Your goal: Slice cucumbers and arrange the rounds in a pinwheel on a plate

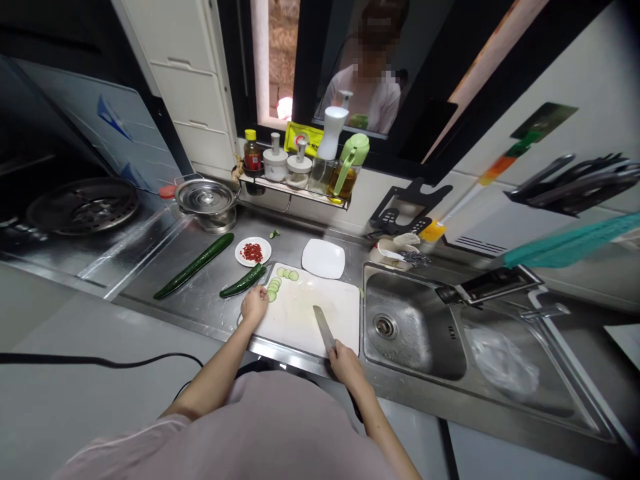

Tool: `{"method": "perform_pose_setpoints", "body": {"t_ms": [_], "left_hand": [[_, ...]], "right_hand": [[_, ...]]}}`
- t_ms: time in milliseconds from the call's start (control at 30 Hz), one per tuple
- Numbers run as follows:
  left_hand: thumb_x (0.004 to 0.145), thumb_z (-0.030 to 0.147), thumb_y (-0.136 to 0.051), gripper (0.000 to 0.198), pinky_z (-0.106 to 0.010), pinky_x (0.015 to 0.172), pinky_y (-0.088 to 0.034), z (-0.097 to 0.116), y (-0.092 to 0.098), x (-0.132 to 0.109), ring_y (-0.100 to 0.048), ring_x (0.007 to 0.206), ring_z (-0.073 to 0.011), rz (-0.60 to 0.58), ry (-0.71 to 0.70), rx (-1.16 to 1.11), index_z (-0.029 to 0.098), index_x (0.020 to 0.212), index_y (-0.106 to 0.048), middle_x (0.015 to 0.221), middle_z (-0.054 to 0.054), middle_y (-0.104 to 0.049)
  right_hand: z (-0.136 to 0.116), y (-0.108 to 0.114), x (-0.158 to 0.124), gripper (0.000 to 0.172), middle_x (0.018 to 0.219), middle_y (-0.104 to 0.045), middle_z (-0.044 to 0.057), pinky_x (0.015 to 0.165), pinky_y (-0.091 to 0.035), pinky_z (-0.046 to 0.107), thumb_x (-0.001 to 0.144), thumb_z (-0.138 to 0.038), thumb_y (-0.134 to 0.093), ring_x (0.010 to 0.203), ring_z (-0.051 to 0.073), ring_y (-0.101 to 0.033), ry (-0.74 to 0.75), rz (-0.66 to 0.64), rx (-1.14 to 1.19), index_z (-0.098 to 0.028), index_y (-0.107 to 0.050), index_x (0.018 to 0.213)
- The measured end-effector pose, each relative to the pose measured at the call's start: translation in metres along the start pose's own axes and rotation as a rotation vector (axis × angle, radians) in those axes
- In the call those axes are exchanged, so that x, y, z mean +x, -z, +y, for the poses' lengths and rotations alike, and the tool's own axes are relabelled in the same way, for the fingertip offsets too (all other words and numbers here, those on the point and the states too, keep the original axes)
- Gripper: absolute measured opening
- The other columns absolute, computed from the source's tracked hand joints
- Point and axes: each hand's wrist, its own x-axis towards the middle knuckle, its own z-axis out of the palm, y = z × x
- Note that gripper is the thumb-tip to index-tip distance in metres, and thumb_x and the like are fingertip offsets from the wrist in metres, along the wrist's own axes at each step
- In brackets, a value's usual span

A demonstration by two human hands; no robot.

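Note:
A white cutting board (320, 313) lies on the steel counter in front of me. My left hand (254, 305) rests closed at the board's left edge, next to several cucumber slices (274, 289) and the cut end of a partly sliced cucumber (243, 282). Whether the hand grips anything I cannot make out. My right hand (346, 363) is closed on the handle of a knife (324, 328), whose blade points away over the board's near right part. A whole cucumber (195, 265) lies further left on the counter.
A small plate of chopped red chilli (253, 251) and a white square plate (324, 258) sit behind the board. A steel sink (415, 327) is to the right, a lidded pot (206, 199) and stove to the left, a condiment shelf (300, 173) behind. A person stands beyond the window.

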Motion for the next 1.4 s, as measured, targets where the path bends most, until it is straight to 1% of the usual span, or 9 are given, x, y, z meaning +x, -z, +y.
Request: {"method": "perform_pose_setpoints", "body": {"t_ms": [167, 367, 533, 667, 767, 933, 1133, 1267, 1400], "left_hand": [[0.084, 0.024, -0.054, 0.018, -0.027, 0.079, -0.043, 0.010, -0.003, -0.002, -0.062, 0.093, -0.0187, 0.060, -0.016, -0.036, 0.023, 0.100, -0.062, 0.099, -0.003, -0.067], [0.086, 0.024, -0.050, 0.022, -0.028, 0.083, -0.043, 0.042, -0.013, 0.003, -0.060, 0.097, -0.0200, 0.039, -0.110, -0.042, 0.024, 0.105, -0.062, 0.104, -0.005, -0.065], [0.086, 0.027, -0.051, 0.035, -0.035, 0.089, -0.042, 0.068, -0.021, 0.019, -0.057, 0.105, -0.0255, -0.002, -0.210, 0.069, 0.025, 0.119, -0.061, 0.113, -0.009, -0.061], [0.086, 0.028, -0.051, 0.039, -0.040, 0.093, -0.040, 0.082, -0.022, 0.035, -0.052, 0.111, -0.0290, -0.043, -0.254, 0.200, 0.026, 0.124, -0.060, 0.119, -0.012, -0.057], [0.088, 0.026, -0.049, 0.037, -0.039, 0.092, -0.040, 0.087, -0.023, 0.045, -0.052, 0.110, -0.0289, -0.075, -0.297, 0.269, 0.026, 0.122, -0.063, 0.118, -0.013, -0.057], [0.090, 0.020, -0.044, 0.037, -0.038, 0.093, -0.038, 0.086, -0.027, 0.054, -0.050, 0.112, -0.0282, -0.114, -0.417, 0.324, 0.027, 0.120, -0.064, 0.118, -0.013, -0.057], [0.089, 0.017, -0.044, 0.034, -0.037, 0.095, -0.038, 0.087, -0.027, 0.058, -0.049, 0.113, -0.0274, -0.133, -0.464, 0.334, 0.023, 0.116, -0.063, 0.117, -0.013, -0.058], [0.087, 0.015, -0.046, 0.030, -0.035, 0.094, -0.039, 0.092, -0.022, 0.057, -0.052, 0.109, -0.0258, -0.128, -0.461, 0.294, 0.022, 0.110, -0.064, 0.110, -0.011, -0.063], [0.086, 0.020, -0.050, 0.031, -0.031, 0.090, -0.041, 0.096, -0.018, 0.052, -0.056, 0.106, -0.0235, -0.149, -0.401, 0.168, 0.023, 0.113, -0.065, 0.112, -0.008, -0.066]], "right_hand": [[0.000, 0.001, 0.000, 0.036, 0.108, -0.068, 0.012, 0.076, -0.038, 0.027, 0.096, -0.032, -0.030, 0.100, 0.021, -0.063, 0.005, -0.021, 0.017, -0.018, -0.057, 0.115], [-0.002, 0.003, 0.000, 0.034, 0.106, -0.069, 0.010, 0.073, -0.036, 0.025, 0.095, -0.031, -0.031, 0.098, 0.020, -0.063, -0.002, -0.023, 0.008, -0.019, -0.057, 0.113], [-0.002, 0.005, -0.001, 0.032, 0.104, -0.069, 0.009, 0.071, -0.036, 0.024, 0.095, -0.031, -0.032, 0.098, 0.020, -0.063, -0.018, -0.033, 0.034, -0.021, -0.058, 0.111], [-0.003, 0.006, -0.001, 0.031, 0.106, -0.068, 0.008, 0.071, -0.036, 0.024, 0.095, -0.031, -0.034, 0.100, 0.020, -0.062, -0.020, -0.052, 0.042, -0.021, -0.058, 0.111], [-0.003, 0.006, -0.001, 0.031, 0.106, -0.068, 0.008, 0.071, -0.036, 0.024, 0.095, -0.031, -0.033, 0.100, 0.020, -0.062, -0.027, -0.051, 0.040, -0.021, -0.057, 0.113], [-0.004, 0.006, -0.003, 0.032, 0.106, -0.068, 0.009, 0.073, -0.037, 0.026, 0.095, -0.031, -0.034, 0.099, 0.021, -0.063, -0.047, -0.044, 0.047, -0.021, -0.057, 0.114], [-0.005, 0.006, -0.004, 0.032, 0.106, -0.068, 0.010, 0.074, -0.037, 0.026, 0.095, -0.030, -0.034, 0.099, 0.021, -0.063, -0.051, -0.051, 0.066, -0.020, -0.057, 0.114], [-0.005, 0.007, -0.004, 0.032, 0.106, -0.068, 0.010, 0.076, -0.037, 0.026, 0.096, -0.030, -0.033, 0.099, 0.020, -0.062, -0.048, -0.054, 0.084, -0.020, -0.057, 0.115], [-0.004, 0.006, -0.003, 0.032, 0.106, -0.068, 0.011, 0.075, -0.037, 0.027, 0.096, -0.030, -0.033, 0.099, 0.021, -0.062, -0.047, -0.056, 0.083, -0.019, -0.057, 0.115]]}}
